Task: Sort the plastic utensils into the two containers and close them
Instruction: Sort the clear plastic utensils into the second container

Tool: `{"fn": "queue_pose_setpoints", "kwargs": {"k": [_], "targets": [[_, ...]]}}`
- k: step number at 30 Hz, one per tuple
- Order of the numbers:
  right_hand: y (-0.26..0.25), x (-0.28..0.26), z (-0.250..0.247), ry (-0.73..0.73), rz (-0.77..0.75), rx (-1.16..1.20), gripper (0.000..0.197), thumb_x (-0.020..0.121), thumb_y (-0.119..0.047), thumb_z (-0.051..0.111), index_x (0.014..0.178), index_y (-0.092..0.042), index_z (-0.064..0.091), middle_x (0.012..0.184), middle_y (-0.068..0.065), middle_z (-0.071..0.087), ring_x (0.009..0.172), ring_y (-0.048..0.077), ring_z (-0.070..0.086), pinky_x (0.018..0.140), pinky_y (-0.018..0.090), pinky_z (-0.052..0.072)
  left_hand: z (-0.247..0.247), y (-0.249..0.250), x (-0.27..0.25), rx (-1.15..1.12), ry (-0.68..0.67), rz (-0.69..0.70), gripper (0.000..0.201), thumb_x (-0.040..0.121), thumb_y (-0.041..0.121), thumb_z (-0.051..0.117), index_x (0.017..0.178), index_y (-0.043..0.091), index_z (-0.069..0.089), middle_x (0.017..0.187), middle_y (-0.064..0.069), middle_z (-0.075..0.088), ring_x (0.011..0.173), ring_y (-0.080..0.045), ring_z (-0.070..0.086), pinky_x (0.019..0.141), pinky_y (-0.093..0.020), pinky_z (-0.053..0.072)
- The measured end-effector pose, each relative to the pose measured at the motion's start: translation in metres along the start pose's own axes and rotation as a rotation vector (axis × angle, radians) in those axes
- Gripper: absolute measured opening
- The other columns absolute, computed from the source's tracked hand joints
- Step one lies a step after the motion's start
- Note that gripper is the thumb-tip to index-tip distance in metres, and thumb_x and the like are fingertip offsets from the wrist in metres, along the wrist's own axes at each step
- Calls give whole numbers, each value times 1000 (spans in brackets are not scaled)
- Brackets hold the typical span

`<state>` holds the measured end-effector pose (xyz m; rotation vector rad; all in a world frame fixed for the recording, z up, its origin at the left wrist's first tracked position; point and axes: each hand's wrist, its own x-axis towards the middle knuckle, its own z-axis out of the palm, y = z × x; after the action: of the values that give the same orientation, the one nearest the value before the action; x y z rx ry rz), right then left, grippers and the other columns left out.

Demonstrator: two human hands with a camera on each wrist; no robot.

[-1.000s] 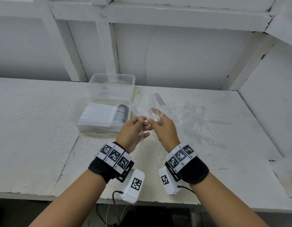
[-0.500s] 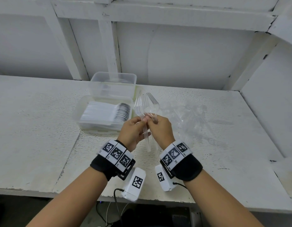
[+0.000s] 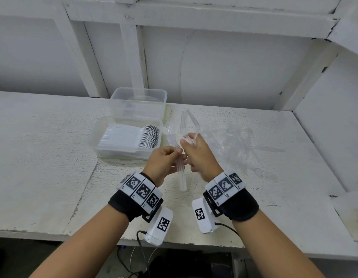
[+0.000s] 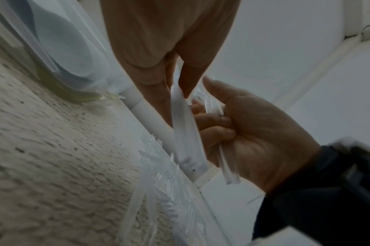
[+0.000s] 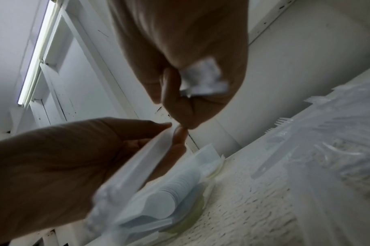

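Note:
My left hand (image 3: 166,161) grips a bundle of clear plastic forks (image 3: 179,169) by the handles, tines up; the same bundle (image 4: 186,133) shows in the left wrist view. My right hand (image 3: 198,155) holds a few more clear forks (image 3: 187,125) just right of it, the two hands touching. A near clear container (image 3: 105,145) holds a packed row of white spoons (image 3: 134,137). Behind it stands a second clear container (image 3: 138,103) whose contents I cannot make out. A loose heap of clear forks (image 3: 234,141) lies on the table to the right.
The white table (image 3: 43,167) has a wall and shelf posts close behind the containers. A raised white ledge (image 3: 334,137) borders the right side. Cables hang below the table's front edge (image 3: 142,251).
The right hand's forks have come upright and nearer the left hand's bundle. Both hands have risen slightly and stay pressed together in front of the spoon container.

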<state>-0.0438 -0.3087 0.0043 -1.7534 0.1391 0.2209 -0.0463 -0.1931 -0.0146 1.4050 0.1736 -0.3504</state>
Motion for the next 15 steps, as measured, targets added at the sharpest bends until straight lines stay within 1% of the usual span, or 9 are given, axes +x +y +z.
{"fn": "queue_pose_setpoints", "kwargs": {"k": [2, 4, 7, 10, 12, 13, 15], "targets": [[0, -2, -1, 37, -4, 35, 20, 97, -32, 43, 112, -23, 32, 68, -4, 44, 40, 2, 38, 37, 18, 27, 0, 1, 0, -25, 20, 3, 15, 94, 10, 52, 94, -2, 60, 82, -12, 65, 72, -18, 65, 76, -34, 56], [3, -4, -3, 65, -47, 4, 13, 98, -29, 39, 106, -23, 32, 69, -2, 42, 47, 7, 38, 38, 19, 29, 0, 2, 0, -63, 36, 4, 13, 94, 9, 52, 92, -1, 59, 82, -12, 66, 74, -19, 66, 75, -33, 56], [9, -5, -4, 115, -141, -46, 7, 97, -21, 45, 103, -21, 43, 74, -3, 49, 52, 8, 47, 42, 20, 39, 0, 4, 0, -103, 42, -1, 15, 93, 9, 53, 96, -4, 59, 91, -16, 67, 83, -24, 67, 77, -33, 56], [14, -3, -1, 170, -190, -20, 5, 94, -16, 51, 98, -18, 53, 76, -3, 57, 57, 5, 55, 48, 20, 46, 2, 5, -1, -119, 27, 8, 17, 93, 10, 53, 97, -6, 58, 93, -17, 68, 85, -25, 66, 77, -34, 57], [17, -1, 1, 179, -218, -57, 5, 94, -16, 52, 96, -17, 56, 78, -3, 60, 66, 6, 58, 56, 16, 46, 4, 5, -2, -120, 15, 16, 18, 94, 9, 52, 97, -7, 58, 96, -20, 68, 86, -24, 67, 78, -33, 57], [19, 0, 2, 185, -237, -92, 7, 94, -17, 51, 94, -15, 58, 76, -5, 59, 68, 4, 56, 58, 13, 44, 5, 6, -2, -124, 14, 16, 17, 94, 9, 52, 96, -7, 58, 98, -21, 67, 85, -24, 67, 77, -32, 57], [19, 1, 3, 202, -268, -145, 11, 95, -19, 50, 91, -12, 59, 72, -9, 56, 65, 2, 51, 59, 10, 41, 6, 7, -3, -135, 9, 15, 16, 93, 9, 52, 87, -5, 58, 96, -21, 67, 83, -23, 67, 73, -29, 58]]}}
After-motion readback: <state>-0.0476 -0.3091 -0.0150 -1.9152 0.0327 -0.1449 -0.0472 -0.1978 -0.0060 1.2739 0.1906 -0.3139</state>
